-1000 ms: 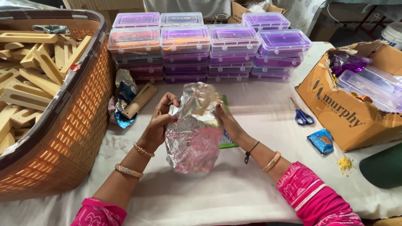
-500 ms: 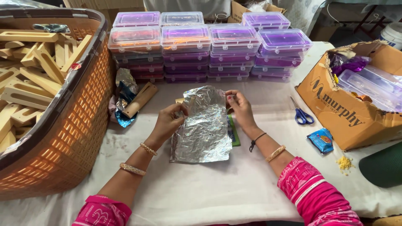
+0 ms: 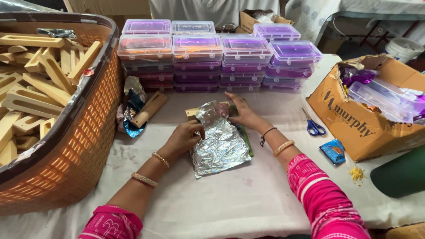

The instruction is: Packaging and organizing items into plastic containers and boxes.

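A crumpled sheet of silver foil (image 3: 220,144) lies on the white-covered table (image 3: 230,203) in front of me. My left hand (image 3: 185,136) pinches its upper left edge. My right hand (image 3: 242,113) presses on its top right corner, fingers spread flat. A wooden piece (image 3: 191,112) pokes out from under the foil's top, and a green flat thing (image 3: 246,137) shows along its right edge.
A big orange woven basket (image 3: 84,132) full of wooden blocks stands at the left. Stacked purple-lidded plastic boxes (image 3: 221,57) line the back. A cardboard box (image 3: 367,119), blue scissors (image 3: 313,126) and a blue packet (image 3: 334,151) are at the right; wrappers and a wooden block (image 3: 148,109) lie by the basket.
The foil was held upright in both hands, then laid down flat on the table. Both hands moved to its top edge.
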